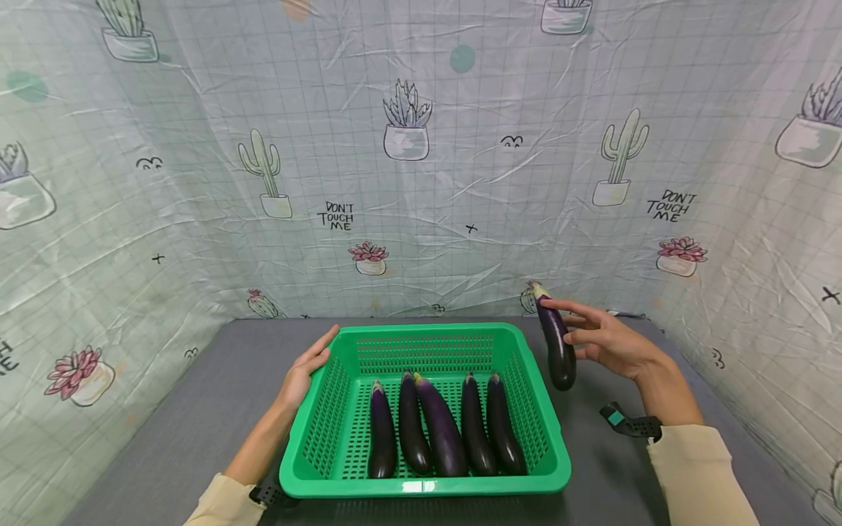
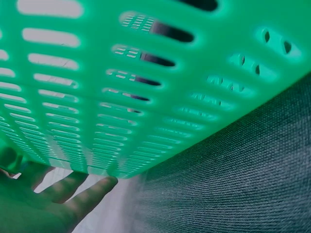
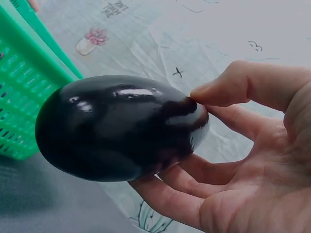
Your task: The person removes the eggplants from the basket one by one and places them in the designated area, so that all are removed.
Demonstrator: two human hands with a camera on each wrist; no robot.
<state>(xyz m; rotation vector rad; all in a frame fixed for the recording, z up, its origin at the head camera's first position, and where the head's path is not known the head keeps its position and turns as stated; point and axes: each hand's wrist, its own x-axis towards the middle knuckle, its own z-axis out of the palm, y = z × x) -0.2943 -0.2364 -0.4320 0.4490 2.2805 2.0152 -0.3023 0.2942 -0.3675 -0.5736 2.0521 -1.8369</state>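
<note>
A green plastic basket (image 1: 424,488) stands on the grey surface with several dark purple eggplants (image 1: 444,438) lying side by side in it, stem ends toward the back. My left hand (image 1: 298,380) rests against the basket's left side near the back corner; in the left wrist view its extended fingers (image 2: 92,194) lie along the slotted outer wall. Right of the basket, my right hand (image 1: 608,340) holds another eggplant (image 1: 558,343) between thumb and fingers, above the surface, its stem pointing up and back. In the right wrist view the rounded end of this eggplant (image 3: 116,128) faces the camera.
Behind and on both sides hangs a pale curtain (image 1: 460,190) printed with potted cacti and words. The grey tabletop (image 1: 177,431) extends left and right of the basket. Each wrist wears a black strap (image 1: 641,426).
</note>
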